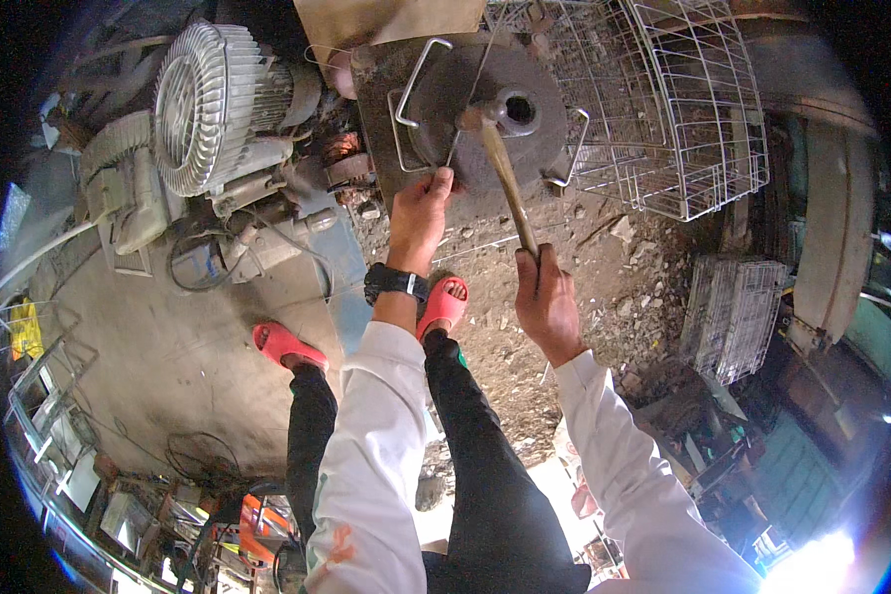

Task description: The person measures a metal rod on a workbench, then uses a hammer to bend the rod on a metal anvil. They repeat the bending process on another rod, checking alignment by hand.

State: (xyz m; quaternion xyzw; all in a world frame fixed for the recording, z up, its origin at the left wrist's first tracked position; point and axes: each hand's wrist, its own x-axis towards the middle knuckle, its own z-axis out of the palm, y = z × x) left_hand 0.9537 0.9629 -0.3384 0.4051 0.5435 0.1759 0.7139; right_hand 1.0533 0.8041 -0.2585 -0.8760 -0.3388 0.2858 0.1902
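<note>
My right hand (pixel 549 302) grips the wooden handle of a hammer (pixel 508 183). The hammer's head lies over a dark round metal disc, close to a thick ring (pixel 517 109) standing up from it. To the left, my left hand (pixel 424 213) pinches the near end of a thin metal rod (pixel 477 74), which runs away from me across the disc and passes by the hammer head. Whether the hammer touches the rod, I cannot tell. Bent metal rods shaped like handles stick out at the disc's left (pixel 403 104) and right (pixel 576 148).
A finned motor or blower (pixel 208 109) stands at the far left, with a cable and pipes below it. Wire baskets (pixel 703 119) fill the far right, and a stack of wire racks (pixel 735 317) lies nearer. Rubble (pixel 604 267) covers the ground around my feet in red slippers (pixel 287 344).
</note>
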